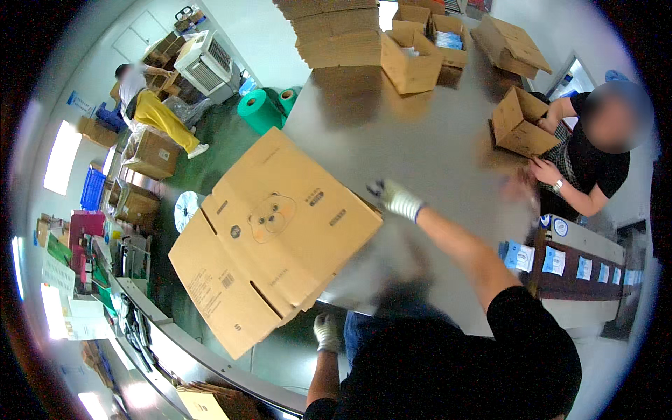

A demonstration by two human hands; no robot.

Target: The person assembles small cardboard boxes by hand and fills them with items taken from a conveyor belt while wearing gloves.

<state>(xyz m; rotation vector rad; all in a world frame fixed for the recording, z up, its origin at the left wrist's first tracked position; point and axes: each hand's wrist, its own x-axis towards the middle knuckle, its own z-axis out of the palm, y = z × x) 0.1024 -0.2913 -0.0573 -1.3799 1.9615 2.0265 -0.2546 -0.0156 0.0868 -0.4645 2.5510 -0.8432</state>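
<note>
A flattened brown cardboard carton (245, 231) with a printed bear face and slotted flaps lies tilted across the table's left edge, partly overhanging the floor. My right hand (402, 201), in a white glove with dark fingertips, is at the carton's right edge, its fingers stretched and apart. Whether the fingertips touch the cardboard I cannot make out. Below the carton's near edge is my left hand (326, 333), also gloved, its fingers loosely extended and seemingly apart from the carton. The carton's underside is hidden.
The grey metal table (434, 154) bears a stack of flat cartons (336, 35) and open boxes (411, 61) at the far end. A co-worker at right reaches into an open box (521, 122). Blue-and-white packets (554, 261) lie on a conveyor (567, 281). Green rolls (260, 112) stand beyond.
</note>
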